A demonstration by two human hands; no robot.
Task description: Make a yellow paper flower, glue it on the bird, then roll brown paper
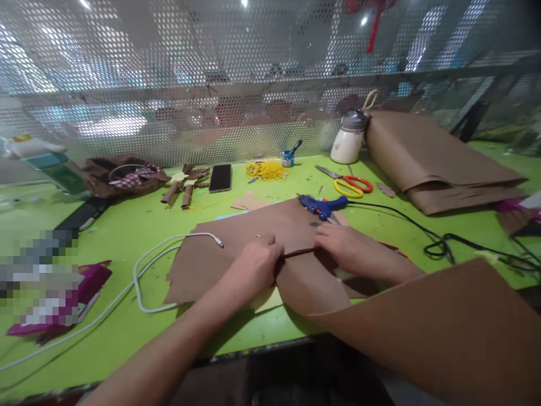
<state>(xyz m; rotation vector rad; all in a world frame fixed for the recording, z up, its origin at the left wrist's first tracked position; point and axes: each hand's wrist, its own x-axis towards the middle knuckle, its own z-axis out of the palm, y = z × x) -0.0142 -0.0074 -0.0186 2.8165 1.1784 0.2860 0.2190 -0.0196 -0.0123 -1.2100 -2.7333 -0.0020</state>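
Note:
A long sheet of brown kraft paper (431, 321) curves from between my hands down over the table's front edge to the right. Its far edge is a narrow dark roll, and my left hand (260, 259) pinches the left end of it. At the right end, my right hand (349, 248) has its fingers closed on the same edge. Whether anything lies inside the roll, I cannot tell. Beneath both hands lie more flat brown sheets (220, 254). Just beyond my right hand, a blue glue gun (323, 207) rests on those sheets.
Scissors (350, 185), a paint jar (288, 159), yellow shreds (266, 170), a phone (220, 178) and paper rolls (186, 192) lie behind. A white cable (137, 276) crosses the left side. Folded brown paper (435, 158) and a white flask (349, 138) stand at back right, near the black cord (401, 211).

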